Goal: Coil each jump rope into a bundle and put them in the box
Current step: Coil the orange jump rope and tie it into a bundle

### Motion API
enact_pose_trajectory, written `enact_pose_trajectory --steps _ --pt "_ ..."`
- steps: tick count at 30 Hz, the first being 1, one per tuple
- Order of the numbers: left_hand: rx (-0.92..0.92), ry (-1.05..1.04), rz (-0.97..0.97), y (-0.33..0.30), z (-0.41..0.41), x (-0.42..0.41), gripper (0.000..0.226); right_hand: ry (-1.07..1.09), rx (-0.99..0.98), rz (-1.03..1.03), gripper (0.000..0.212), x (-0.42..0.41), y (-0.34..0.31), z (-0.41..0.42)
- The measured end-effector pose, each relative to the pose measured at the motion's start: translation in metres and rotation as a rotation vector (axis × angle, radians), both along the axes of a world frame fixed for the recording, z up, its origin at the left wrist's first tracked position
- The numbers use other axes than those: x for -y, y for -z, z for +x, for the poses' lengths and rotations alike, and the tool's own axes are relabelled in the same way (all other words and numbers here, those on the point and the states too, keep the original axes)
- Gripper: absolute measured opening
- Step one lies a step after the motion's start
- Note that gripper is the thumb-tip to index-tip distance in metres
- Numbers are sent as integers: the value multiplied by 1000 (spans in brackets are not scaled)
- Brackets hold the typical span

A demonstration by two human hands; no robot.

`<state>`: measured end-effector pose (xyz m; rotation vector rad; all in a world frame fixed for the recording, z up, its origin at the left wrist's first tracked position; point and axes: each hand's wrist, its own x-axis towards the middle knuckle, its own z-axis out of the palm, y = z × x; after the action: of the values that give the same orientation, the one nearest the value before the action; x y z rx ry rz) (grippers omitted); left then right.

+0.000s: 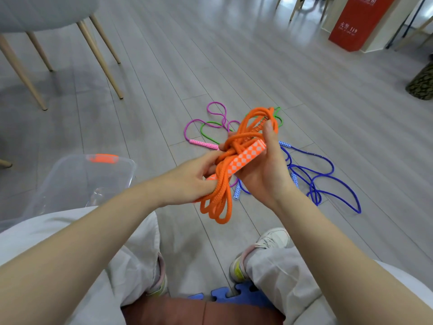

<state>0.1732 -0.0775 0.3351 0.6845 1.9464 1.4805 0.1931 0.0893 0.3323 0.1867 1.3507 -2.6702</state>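
Both hands hold the orange jump rope [230, 158] over the floor: left hand [189, 181] pinching the wrap, right hand [262, 170] gripping its checkered handle. Cinch tight; clear box [70, 181] waits near left.

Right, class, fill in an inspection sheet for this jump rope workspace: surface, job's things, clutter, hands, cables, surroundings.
Surface: grey plank floor.
Job's things: orange rope coiled with a wrap round its middle, held in the air; clear box on the floor at the left, orange latch on its far rim; pink rope, green rope and blue rope lie loose on the floor.
Clutter: blue foam mat pieces by the feet.
Hands: left hand grips the orange loops; right hand holds the checkered handle and bundle.
Cables: nothing seen.
Surroundings: grey chair on wooden legs; red cabinet.
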Motion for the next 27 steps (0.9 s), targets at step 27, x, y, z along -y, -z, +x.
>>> enact_pose_trajectory --steps 27 --pt "-965 64 -817 17 -6 22 30 570 331 -10 25 -53 8 -23"
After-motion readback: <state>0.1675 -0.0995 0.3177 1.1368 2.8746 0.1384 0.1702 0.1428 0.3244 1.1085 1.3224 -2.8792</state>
